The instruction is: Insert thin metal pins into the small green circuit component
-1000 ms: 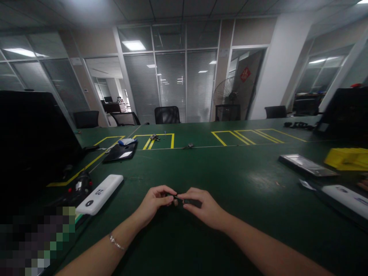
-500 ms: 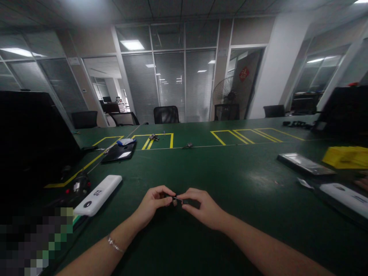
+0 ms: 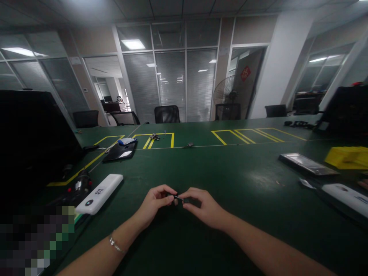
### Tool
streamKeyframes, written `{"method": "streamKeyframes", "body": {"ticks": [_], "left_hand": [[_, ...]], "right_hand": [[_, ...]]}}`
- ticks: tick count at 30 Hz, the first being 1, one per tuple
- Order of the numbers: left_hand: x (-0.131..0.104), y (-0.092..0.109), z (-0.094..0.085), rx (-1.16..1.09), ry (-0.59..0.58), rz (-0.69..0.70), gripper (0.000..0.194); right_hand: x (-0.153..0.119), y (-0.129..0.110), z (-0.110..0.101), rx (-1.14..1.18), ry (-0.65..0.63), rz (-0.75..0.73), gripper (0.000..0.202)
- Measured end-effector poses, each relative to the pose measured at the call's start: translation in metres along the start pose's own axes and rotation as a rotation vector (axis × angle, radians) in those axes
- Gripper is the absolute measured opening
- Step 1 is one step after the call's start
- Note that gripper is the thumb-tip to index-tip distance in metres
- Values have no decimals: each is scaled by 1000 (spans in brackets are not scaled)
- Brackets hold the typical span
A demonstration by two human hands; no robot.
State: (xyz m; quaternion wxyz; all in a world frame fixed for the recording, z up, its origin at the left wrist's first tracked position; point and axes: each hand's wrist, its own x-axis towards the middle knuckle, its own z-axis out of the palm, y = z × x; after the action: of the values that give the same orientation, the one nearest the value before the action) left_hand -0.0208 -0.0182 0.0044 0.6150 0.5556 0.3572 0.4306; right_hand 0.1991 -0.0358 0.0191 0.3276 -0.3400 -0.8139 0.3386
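My left hand (image 3: 157, 202) and my right hand (image 3: 203, 207) meet just above the green table, near its front middle. Thumb and fingers of the left hand pinch a small dark part with a thin metal shaft (image 3: 178, 197). The right fingertips close on the other end of this shaft. A small brownish lump (image 3: 175, 202) shows just under the left fingertips; I cannot make out what it is. Most of the small part is hidden by the fingers.
To the left lie a white power bank (image 3: 100, 193), a black device with red buttons (image 3: 82, 184) and a black folder-like pad (image 3: 120, 150). At right are a flat metallic case (image 3: 307, 164), a yellow bin (image 3: 346, 157) and another white power bank (image 3: 346, 197). Small metal parts (image 3: 154, 137) lie farther back.
Both hands stay nearly in place with the small part between them. The whole view has shifted very slightly.
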Motion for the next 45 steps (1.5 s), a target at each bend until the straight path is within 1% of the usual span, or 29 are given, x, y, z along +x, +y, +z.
{"method": "streamKeyframes", "body": {"ticks": [5, 7, 16, 20, 22, 25, 29, 32, 34, 37, 40, 45], "left_hand": [[-1, 0, 2, 35, 88, 15, 12], [-1, 0, 1, 45, 102, 18, 12], [-1, 2, -2, 20, -9, -15, 16], [-1, 3, -1, -1, -28, -27, 17], [-2, 3, 1, -27, -25, -19, 20], [-2, 4, 4, -73, 18, -8, 28], [0, 0, 5, -134, 165, -1, 28], [4, -7, 3, -152, 257, 15, 32], [6, -13, 0, -130, 277, 35, 33], [8, -19, -4, -47, 282, 74, 26], [7, -18, -6, 81, 282, 120, 20], [6, -14, -5, 325, 262, 180, 23]], "right_hand": [[0, -2, -1, -26, 5, 15, 21], [0, -3, -1, -38, 1, 20, 21], [0, 4, 0, -8, -13, -38, 19], [0, 4, 0, 19, -19, -24, 20], [-1, 2, -1, 19, -22, -10, 21], [-1, 0, -1, 27, -19, 16, 21], [0, 0, -1, 28, 4, 18, 22], [0, 0, -1, 15, 10, 20, 24], [0, -1, -1, 19, 7, 28, 24], [-1, -1, -1, 19, 2, 33, 25], [-1, 1, -1, 16, 4, 27, 24], [0, -1, -1, 4, 12, 20, 24]]}}
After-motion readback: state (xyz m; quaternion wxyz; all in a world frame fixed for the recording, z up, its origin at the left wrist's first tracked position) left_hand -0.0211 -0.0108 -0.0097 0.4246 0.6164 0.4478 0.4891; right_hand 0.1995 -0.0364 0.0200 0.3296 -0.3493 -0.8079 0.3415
